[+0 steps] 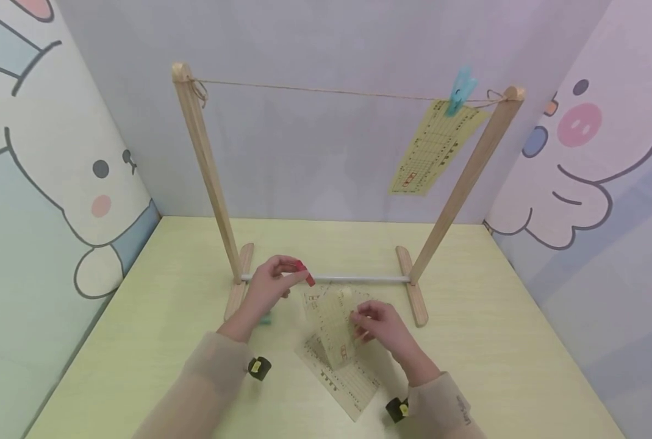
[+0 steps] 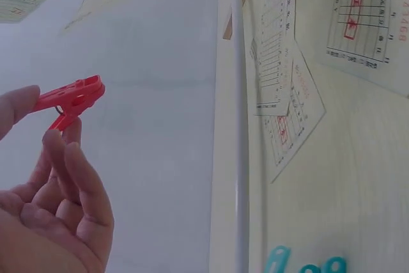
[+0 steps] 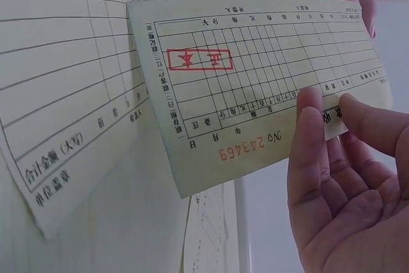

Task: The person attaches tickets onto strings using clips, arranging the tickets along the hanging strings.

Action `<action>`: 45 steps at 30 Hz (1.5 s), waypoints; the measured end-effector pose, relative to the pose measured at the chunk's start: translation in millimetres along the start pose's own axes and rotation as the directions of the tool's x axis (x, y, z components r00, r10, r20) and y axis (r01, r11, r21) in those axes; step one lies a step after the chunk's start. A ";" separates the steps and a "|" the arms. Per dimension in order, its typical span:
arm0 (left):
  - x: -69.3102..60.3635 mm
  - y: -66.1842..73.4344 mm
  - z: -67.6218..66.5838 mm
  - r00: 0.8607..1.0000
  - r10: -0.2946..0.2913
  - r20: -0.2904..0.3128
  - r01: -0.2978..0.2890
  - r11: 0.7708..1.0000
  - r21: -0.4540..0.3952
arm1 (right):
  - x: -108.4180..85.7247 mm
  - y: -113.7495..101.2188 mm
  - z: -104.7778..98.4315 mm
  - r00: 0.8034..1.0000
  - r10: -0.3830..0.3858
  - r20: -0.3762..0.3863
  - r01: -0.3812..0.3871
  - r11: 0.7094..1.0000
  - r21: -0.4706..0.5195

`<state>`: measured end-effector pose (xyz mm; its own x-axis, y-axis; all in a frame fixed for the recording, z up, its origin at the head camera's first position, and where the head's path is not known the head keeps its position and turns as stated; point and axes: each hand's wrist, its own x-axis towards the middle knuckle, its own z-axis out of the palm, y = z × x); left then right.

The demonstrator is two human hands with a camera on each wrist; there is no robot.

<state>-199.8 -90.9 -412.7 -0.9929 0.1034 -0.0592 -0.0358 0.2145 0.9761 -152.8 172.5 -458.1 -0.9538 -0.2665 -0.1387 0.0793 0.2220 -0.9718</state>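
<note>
My left hand [image 1: 268, 286] pinches a red clothespin [image 1: 306, 273] between thumb and fingers, raised above the table in front of the rack. In the left wrist view the clothespin [image 2: 73, 97] is held by its handle ends. A printed receipt slip [image 1: 331, 323] is pinched at one long edge by my right hand [image 1: 382, 328]. Seen from the right wrist, this slip [image 3: 255, 75] bears a red stamp box and red number. More slips [image 1: 353, 390] lie on the table beneath it. From the string [image 1: 315, 90] hangs another slip [image 1: 438, 146], clipped by a blue clothespin [image 1: 460, 92].
The wooden rack's left post [image 1: 207, 171] and right post [image 1: 463, 189] stand on feet joined by a white rod [image 1: 361, 278]. Teal clothespins [image 2: 278, 260] lie on the table [image 1: 496, 341] near my left wrist. Cartoon-printed walls enclose the table's sides.
</note>
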 end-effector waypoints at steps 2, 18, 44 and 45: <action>0.7 5.7 0.7 1.000 0.013 0.007 -0.013 1.000 -0.007 | -0.2 -3.4 -2.3 1.000 0.003 -0.012 -0.003 1.000 0.002; 8.3 48.1 3.5 0.982 0.172 0.082 -0.148 0.960 -0.236 | 1.1 -20.0 -10.0 0.998 -0.007 -0.060 0.006 1.000 -0.019; 13.2 119.3 8.8 0.927 0.359 0.107 -0.360 0.933 -0.015 | -1.5 -46.9 -23.8 0.993 -0.055 -0.106 0.057 0.998 0.018; 12.7 121.7 8.7 0.926 0.361 0.113 -0.362 0.932 -0.008 | -1.7 -47.8 -24.5 0.992 -0.054 -0.111 0.057 0.998 0.020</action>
<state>-215.8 -55.1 -296.5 -0.9193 0.2828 0.2738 0.3253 0.1543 0.9329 -162.1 185.3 -406.8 -0.9830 -0.1723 -0.0635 0.0305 0.1879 -0.9817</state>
